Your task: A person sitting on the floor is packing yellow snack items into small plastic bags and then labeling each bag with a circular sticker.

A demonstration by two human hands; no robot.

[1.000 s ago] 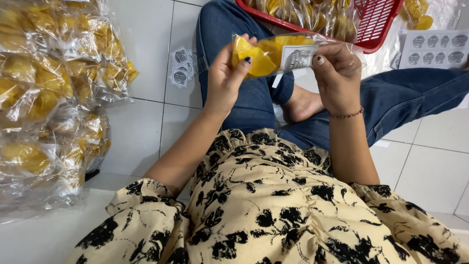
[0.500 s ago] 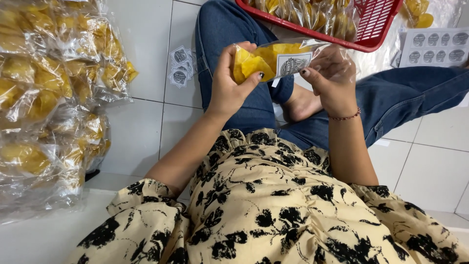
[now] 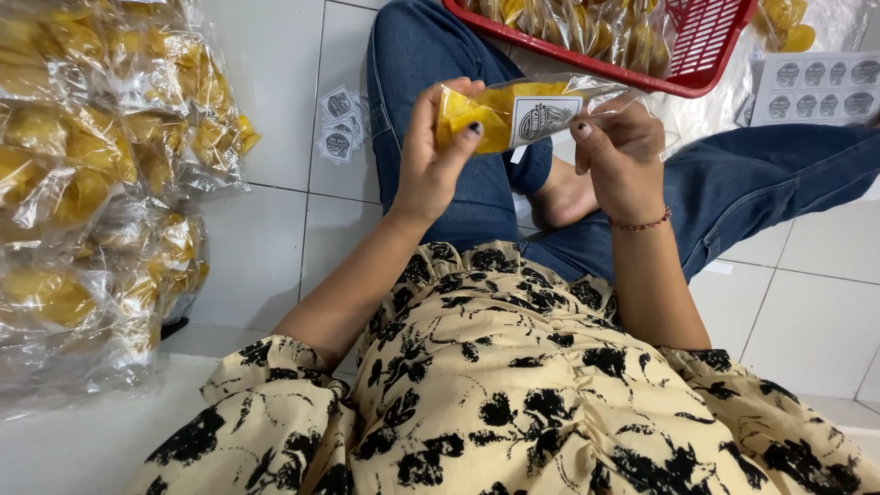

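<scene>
A clear plastic packet of yellow chips (image 3: 500, 115) with a white label sticker on its front is held up over my lap. My left hand (image 3: 431, 151) grips the packet's left end, thumb and fingers pinched over the chips. My right hand (image 3: 619, 156) holds the right end, fingers closed on the clear plastic beside the label. A thin bracelet sits on my right wrist. Both hands are above my jeans-clad crossed legs (image 3: 431, 64).
A red plastic basket (image 3: 706, 55) with several chip packets lies ahead. A big heap of filled clear packets (image 3: 101, 183) stands at the left. Loose label stickers (image 3: 337, 124) lie on the white tiled floor; a sticker sheet (image 3: 816, 87) lies at the right.
The packet has tilted and shifted slightly; my right hand moved from the packet's top edge down to its right end next to the label.
</scene>
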